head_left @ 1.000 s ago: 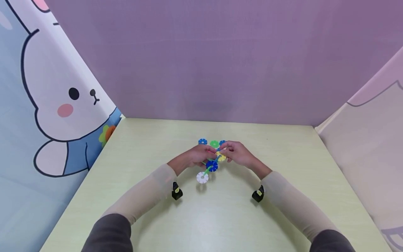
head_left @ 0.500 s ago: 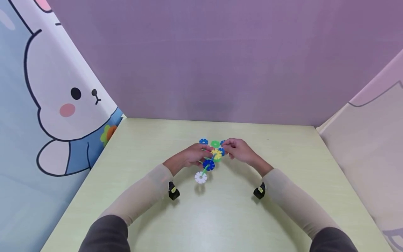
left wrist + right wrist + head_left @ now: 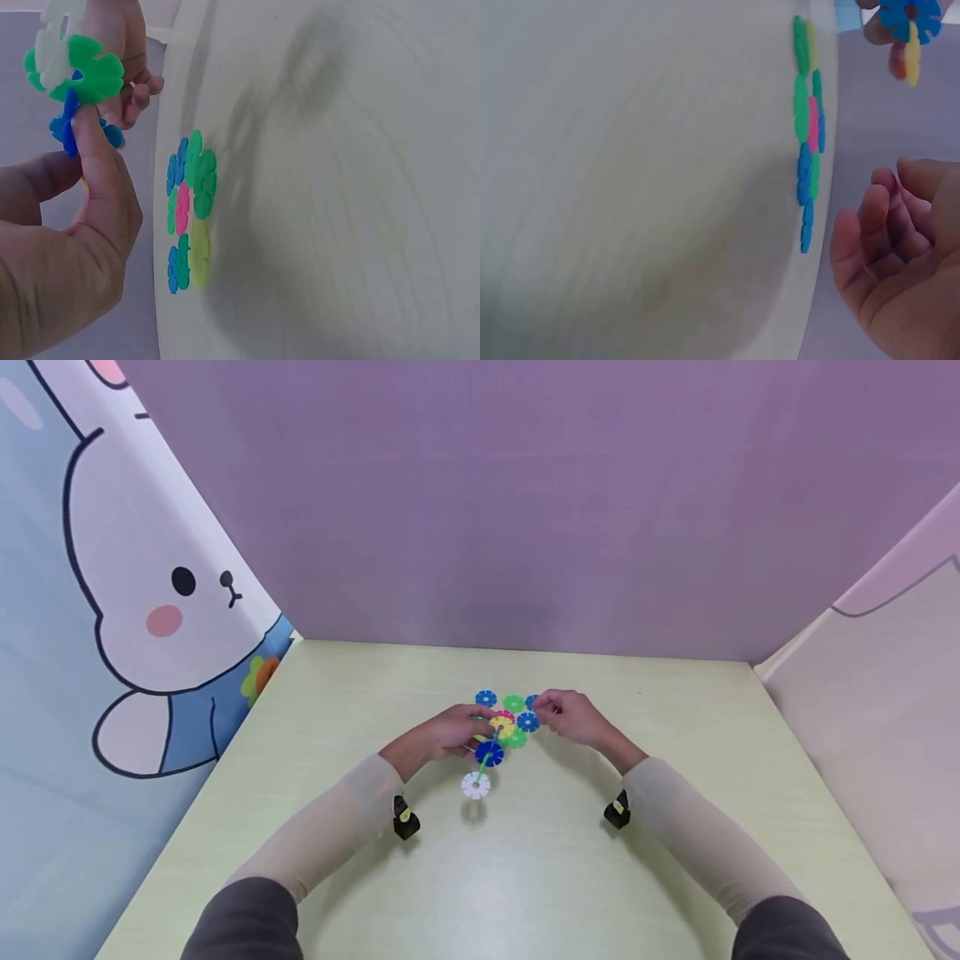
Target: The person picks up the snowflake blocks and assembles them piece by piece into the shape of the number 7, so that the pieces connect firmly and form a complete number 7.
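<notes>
My left hand [image 3: 450, 732] pinches a chain of interlocking snowflake discs by its far end, above the table. In the head view the chain runs from a yellow disc [image 3: 502, 727] at the fingers, through a dark blue disc [image 3: 489, 753], to a white disc [image 3: 476, 785] nearest me. A green disc [image 3: 101, 73] of the chain, next to the white one, shows in the left wrist view. To the right my right hand [image 3: 573, 718] hovers near a loose blue disc [image 3: 528, 722]. Its fingers [image 3: 874, 217] are loosely curled, with nothing between them.
Several loose discs lie flat together on the table [image 3: 525, 877] beneath the hands. Among them are a blue disc [image 3: 486, 698] and a green disc [image 3: 513, 703] at the back, plus a pink disc [image 3: 182, 208]. A purple backdrop [image 3: 510, 527] rises behind the table.
The left hand has moved left with the disc chain, away from the right hand. The right hand no longer meets the yellow disc and has shifted slightly right.
</notes>
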A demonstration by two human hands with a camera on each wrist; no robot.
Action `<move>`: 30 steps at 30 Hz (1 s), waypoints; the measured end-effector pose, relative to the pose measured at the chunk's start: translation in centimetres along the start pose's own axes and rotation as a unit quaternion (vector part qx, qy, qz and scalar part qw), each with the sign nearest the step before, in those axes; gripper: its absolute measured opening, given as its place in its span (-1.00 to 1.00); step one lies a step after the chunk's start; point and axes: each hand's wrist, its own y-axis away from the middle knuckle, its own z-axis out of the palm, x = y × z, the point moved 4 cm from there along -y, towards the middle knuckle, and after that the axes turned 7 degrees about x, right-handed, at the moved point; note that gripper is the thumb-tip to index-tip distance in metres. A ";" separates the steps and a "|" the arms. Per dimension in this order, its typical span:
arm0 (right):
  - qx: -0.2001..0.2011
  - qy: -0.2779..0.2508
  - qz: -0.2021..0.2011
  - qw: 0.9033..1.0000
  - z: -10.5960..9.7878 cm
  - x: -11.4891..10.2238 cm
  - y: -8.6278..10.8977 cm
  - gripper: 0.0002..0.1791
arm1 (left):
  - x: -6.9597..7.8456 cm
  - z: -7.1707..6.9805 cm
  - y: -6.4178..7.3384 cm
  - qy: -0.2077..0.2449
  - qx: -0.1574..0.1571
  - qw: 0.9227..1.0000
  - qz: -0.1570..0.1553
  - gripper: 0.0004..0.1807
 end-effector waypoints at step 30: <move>-0.030 0.213 -0.018 0.976 2.6 1.4 -2.2 -0.55 | -1.0 -0.2 0.0 0.049 0.013 0.999 -0.013 -0.66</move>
